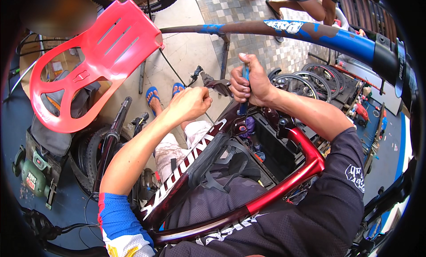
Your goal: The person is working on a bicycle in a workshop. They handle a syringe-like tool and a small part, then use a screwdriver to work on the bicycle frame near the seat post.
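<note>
A dark red bicycle frame (313, 161) lies across my lap, with large white lettering along its thick tube. My right hand (253, 81) is wrapped round a blue tool (243, 107) held upright. The tool's lower end meets the frame beside a round fitting (242, 128); its exact tip is hidden. To the left, above the end of the lettered tube, my left hand (193, 104) is closed in a fist. Whatever its fingers hold, if anything, is out of sight. A grey-black bottle cage (206, 168) sits on the lettered tube inside the frame.
A red plastic chair (117, 44) stands at the upper left, near a green bench grinder (36, 179). A worn blue tube (328, 35) arches across the top. Bicycle wheels (317, 81) and a tool-laden rack (370, 132) are at right. Another person's legs (306, 8) show at the top.
</note>
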Tool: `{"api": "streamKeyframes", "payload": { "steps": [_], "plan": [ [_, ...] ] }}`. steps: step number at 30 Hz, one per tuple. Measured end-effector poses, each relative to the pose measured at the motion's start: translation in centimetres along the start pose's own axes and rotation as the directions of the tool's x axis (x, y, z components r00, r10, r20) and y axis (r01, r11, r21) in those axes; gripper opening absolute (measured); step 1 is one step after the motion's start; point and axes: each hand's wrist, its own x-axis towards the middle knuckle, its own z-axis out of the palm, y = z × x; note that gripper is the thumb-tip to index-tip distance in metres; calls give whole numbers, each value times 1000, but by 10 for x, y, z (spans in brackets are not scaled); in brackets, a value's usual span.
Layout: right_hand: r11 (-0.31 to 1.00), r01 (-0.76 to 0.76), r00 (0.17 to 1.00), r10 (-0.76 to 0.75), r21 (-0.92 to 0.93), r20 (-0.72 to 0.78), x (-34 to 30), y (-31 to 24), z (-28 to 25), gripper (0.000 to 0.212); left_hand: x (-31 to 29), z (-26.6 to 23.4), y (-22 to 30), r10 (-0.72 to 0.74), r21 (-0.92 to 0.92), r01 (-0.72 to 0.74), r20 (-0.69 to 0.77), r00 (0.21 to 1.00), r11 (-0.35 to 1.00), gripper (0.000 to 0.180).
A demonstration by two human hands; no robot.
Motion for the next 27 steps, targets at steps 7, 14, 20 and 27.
{"api": "streamKeyframes", "payload": {
  "steps": [7,14,20,27],
  "plan": [
    [1000,3,1000,-4,-28,-14,1,-3,-13,72,-1,-2,3,-8,-13,8,4,1000,1000,30],
    [1000,-7,1000,7,-28,-13,11,-1,-12,72,0,-1,1,-15,-11,15,14,1000,1000,30],
    [1000,-12,1000,12,7,7,15,4,-3,72,0,-1,1,-19,-5,20,22,1000,1000,30],
    [999,-40,999,39,11,33,6,-1,-1,70,0,0,0,-11,3,11,8,1000,1000,30]
  ]
}}
